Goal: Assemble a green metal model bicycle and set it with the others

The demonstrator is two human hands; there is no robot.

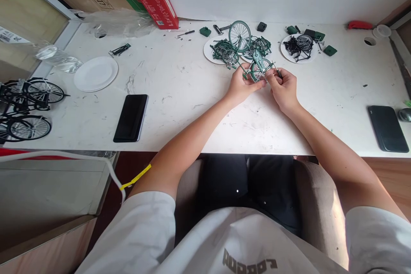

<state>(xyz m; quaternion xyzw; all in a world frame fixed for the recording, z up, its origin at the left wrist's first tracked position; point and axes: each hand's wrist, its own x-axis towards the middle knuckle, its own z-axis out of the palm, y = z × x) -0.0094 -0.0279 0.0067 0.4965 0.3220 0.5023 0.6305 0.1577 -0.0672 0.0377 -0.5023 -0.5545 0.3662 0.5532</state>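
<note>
A green model bicycle (257,58) is held up over the table, one wheel raised toward the back and the other low between my hands. My left hand (241,83) is closed on its frame, fingertips by the lower wheel. My right hand (284,87) is closed around a small screwdriver (277,69) with a dark handle and a thin silver shaft. The right thumb and fingertips meet the lower wheel's right side; what they pinch there is too small to tell. Just behind, green bicycle parts (221,50) lie on a white plate (208,53).
Black parts (298,47) fill another plate (283,54) at right. Black model bicycles (32,107) stand far left, near stacked plates (96,73) and a plastic bottle (59,58). Phones (131,117) lie on both sides. A red box (157,2) and a loose screwdriver (186,33) are behind.
</note>
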